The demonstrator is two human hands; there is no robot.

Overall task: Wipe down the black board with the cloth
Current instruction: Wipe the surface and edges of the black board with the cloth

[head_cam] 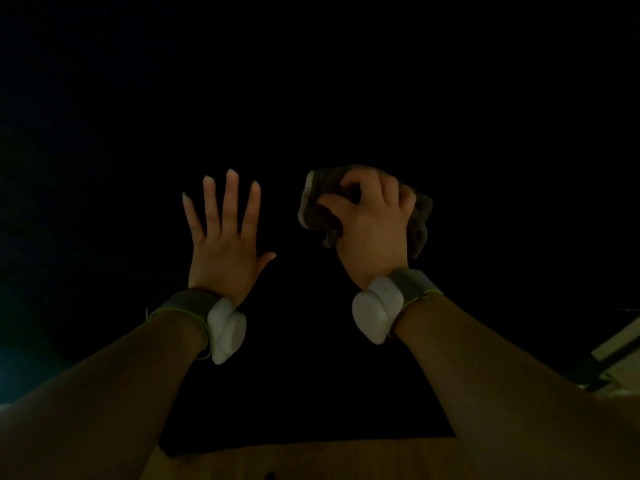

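Note:
The black board (311, 98) fills nearly the whole dim view, from its lower edge near the bottom up past the top. My left hand (223, 237) lies flat against it with fingers straight and spread. To its right, my right hand (372, 223) grips a bunched grey-brown cloth (313, 209) and holds it against the board. Folds of the cloth stick out on both sides of the fist. Both wrists carry a band with a white device.
A wooden surface (311, 459) runs below the board's lower edge. At the far right a pale framed edge (620, 348) slants beside the board. The scene is very dark.

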